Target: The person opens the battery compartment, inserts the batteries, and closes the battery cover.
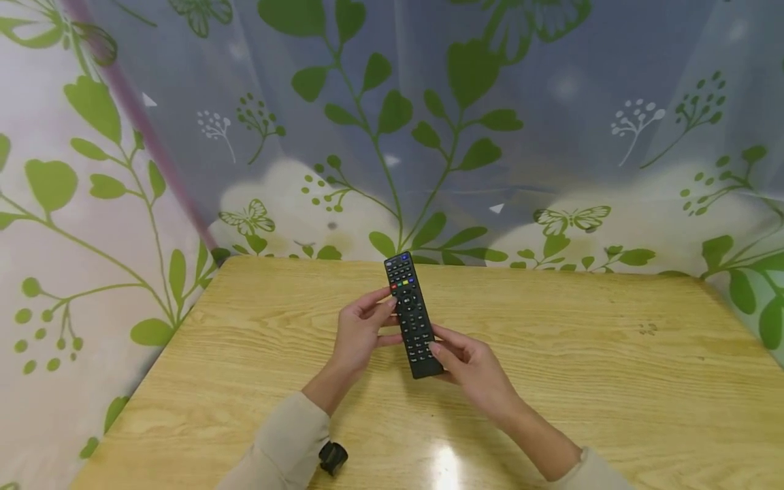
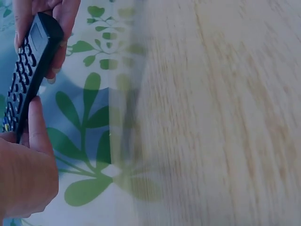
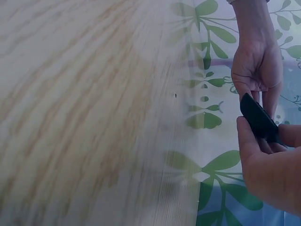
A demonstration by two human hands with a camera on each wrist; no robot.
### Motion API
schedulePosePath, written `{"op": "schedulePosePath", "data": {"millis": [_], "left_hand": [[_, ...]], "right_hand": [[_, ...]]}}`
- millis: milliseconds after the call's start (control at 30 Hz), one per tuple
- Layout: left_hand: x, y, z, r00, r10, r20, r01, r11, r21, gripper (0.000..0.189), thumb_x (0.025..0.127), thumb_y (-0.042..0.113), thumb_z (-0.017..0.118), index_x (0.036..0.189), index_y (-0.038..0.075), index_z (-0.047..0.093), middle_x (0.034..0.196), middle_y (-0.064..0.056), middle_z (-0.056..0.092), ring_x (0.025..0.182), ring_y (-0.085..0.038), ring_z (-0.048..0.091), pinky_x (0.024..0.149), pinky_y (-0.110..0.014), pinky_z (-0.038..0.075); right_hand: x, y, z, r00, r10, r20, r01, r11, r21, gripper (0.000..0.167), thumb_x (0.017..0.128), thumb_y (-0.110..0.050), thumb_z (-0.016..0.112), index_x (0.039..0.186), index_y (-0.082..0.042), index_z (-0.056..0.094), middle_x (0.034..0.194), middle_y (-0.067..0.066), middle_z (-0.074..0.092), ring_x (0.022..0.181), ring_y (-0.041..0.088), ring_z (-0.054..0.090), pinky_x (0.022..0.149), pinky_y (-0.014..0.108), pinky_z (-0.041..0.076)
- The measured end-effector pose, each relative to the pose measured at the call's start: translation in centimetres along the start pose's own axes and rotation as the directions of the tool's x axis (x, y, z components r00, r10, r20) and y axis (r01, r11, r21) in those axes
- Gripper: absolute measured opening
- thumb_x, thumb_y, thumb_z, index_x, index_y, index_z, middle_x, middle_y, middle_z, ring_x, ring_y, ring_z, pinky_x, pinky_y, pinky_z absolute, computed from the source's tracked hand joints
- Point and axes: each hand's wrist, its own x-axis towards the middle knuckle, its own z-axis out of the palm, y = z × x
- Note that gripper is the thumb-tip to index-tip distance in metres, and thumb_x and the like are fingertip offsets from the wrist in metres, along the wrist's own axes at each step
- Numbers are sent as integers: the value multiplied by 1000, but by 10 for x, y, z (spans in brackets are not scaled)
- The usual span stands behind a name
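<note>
A long black remote control (image 1: 412,320) with rows of buttons, a few of them red, yellow and blue, is held up over the table, its button side toward the head camera. My left hand (image 1: 361,327) grips its left edge around the middle, thumb on the front and fingers behind. Lower down on the right edge, my right hand (image 1: 480,374) pinches the remote near its bottom end, with the thumb on the front. Both wrist views show the remote (image 2: 29,70) between the two hands, lifted off the wood.
The light wooden table (image 1: 245,367) spreads under both arms. A small black object (image 1: 333,458) is by the left sleeve near the front. Behind the table hangs a curtain (image 1: 551,136) printed with green leaves and butterflies; another patterned sheet (image 1: 61,238) borders the left side.
</note>
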Motion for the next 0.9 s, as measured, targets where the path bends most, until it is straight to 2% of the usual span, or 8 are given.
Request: {"op": "schedulePosePath", "data": {"millis": [267,467,733,900], "left_hand": [[6,-11,10,998,-66,24,64,996,56,33,96,5,57,129,-2,56,101,-16,63,79,-19,65,72,-44,58],[9,-18,20,996,-81,45,76,992,105,35,95,0,55,130,-6,52,103,-20,61,81,-19,64,70,-40,59],[14,-28,31,993,-107,55,98,984,147,36,94,-3,55,130,-6,52,105,-21,61,83,-22,65,72,-40,58],[16,-33,36,988,-145,55,134,976,171,36,94,-4,55,130,-5,53,103,-19,61,86,-25,65,73,-41,58]], "right_hand": [[2,5,-7,997,65,-30,-65,998,-6,41,100,-6,49,139,7,42,129,26,53,110,30,59,86,38,54],[2,9,-18,994,101,-53,-102,995,-21,41,100,-7,49,138,8,43,131,25,52,108,29,60,84,38,55],[3,12,-29,979,159,-128,-168,984,-59,39,100,-9,50,133,10,48,124,22,58,101,26,64,83,34,55],[4,15,-36,977,169,-129,-182,979,-91,37,99,-8,50,130,11,50,121,22,60,98,26,65,82,34,56]]}}
